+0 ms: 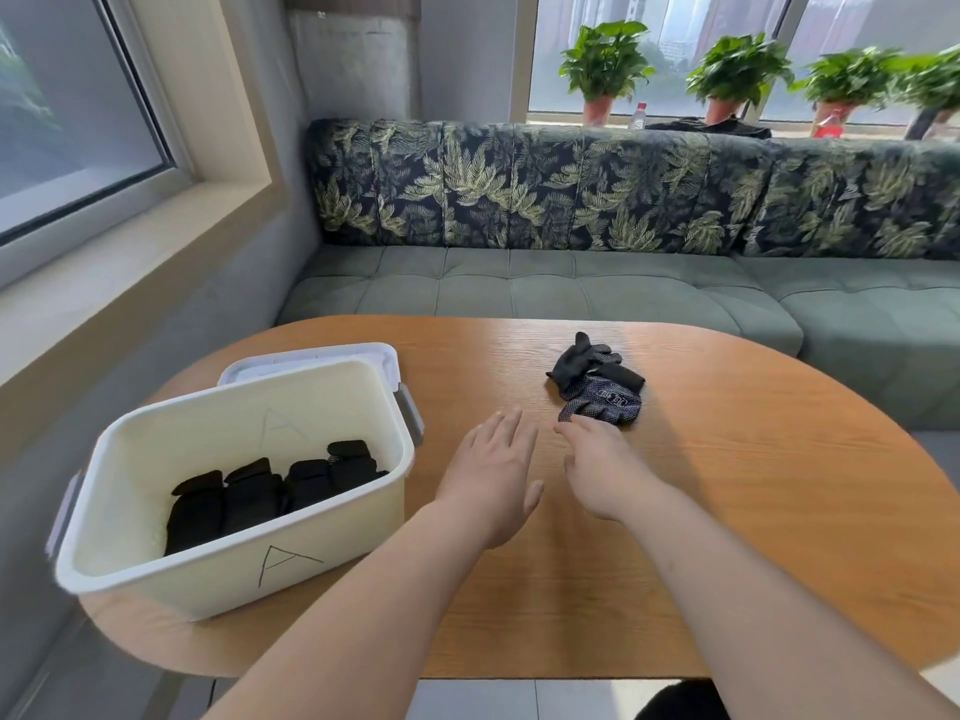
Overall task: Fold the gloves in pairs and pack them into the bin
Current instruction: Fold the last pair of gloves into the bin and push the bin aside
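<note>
Gloves [602, 387]: two loose ones lie in a small heap on the wooden table [727, 511], well to the right of the bin [197, 584] and a little farther from the person than it. One is plain black, and the other is dark blue with pale dots and partly overlaps it. Inside the bin, four folded dark bundles [260, 491] sit side by side along its bottom. The bin is white, stands open, and has a letter A drawn on its near wall and another on its far inner wall. Its one lid [311, 356] lies flat on the table just behind it.

Both hands are held out over the table to the right of the bin, between it and the loose gloves. The left hand [498, 475] is nearer the bin, palm down, with its fingers straight, relaxed and holding nothing. The right hand [608, 470] is likewise loose and empty. Its fingertips [566, 431] reach the near edge of the dotted glove, but whether they touch it cannot be told.

Beyond the bin runs a green sofa [571, 283] with a leaf-print back. Above it on the sill stand four potted plants [605, 59] and two bottles [638, 115].
</note>
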Action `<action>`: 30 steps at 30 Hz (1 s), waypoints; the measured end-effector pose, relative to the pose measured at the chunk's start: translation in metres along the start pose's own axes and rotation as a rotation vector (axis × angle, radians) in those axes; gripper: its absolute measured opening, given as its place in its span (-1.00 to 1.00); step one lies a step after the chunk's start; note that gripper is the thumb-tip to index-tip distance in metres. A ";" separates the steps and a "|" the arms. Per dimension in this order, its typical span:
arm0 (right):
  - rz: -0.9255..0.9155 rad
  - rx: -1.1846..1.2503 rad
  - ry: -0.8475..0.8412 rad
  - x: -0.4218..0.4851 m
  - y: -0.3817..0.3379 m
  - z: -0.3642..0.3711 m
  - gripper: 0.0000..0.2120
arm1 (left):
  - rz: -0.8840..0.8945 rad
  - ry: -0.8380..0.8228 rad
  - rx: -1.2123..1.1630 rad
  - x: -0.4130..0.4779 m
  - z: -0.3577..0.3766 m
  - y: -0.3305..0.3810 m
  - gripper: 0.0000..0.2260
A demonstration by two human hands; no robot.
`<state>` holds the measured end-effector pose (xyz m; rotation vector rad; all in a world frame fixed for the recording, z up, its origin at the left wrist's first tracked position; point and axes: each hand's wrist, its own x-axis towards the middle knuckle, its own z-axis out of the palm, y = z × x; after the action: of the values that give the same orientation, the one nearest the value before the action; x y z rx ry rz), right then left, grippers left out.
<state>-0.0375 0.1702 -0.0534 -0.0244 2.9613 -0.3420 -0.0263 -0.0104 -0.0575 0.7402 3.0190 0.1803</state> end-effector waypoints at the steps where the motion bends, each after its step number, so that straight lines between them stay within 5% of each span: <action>1: 0.008 0.000 0.002 0.003 0.002 0.002 -0.44 | -0.010 -0.014 -0.010 0.002 0.006 -0.001 -0.33; 22: 0.160 -0.032 -0.017 0.103 0.018 0.024 -0.31 | -0.085 0.070 -0.101 0.010 0.062 -0.011 -0.35; 30: 0.040 -0.086 0.144 0.068 0.015 0.055 -0.31 | -0.085 0.118 -0.168 0.009 0.066 -0.012 -0.36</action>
<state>-0.0960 0.1698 -0.1203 0.0520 3.1124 -0.2190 -0.0363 -0.0096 -0.1246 0.6070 3.0865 0.4852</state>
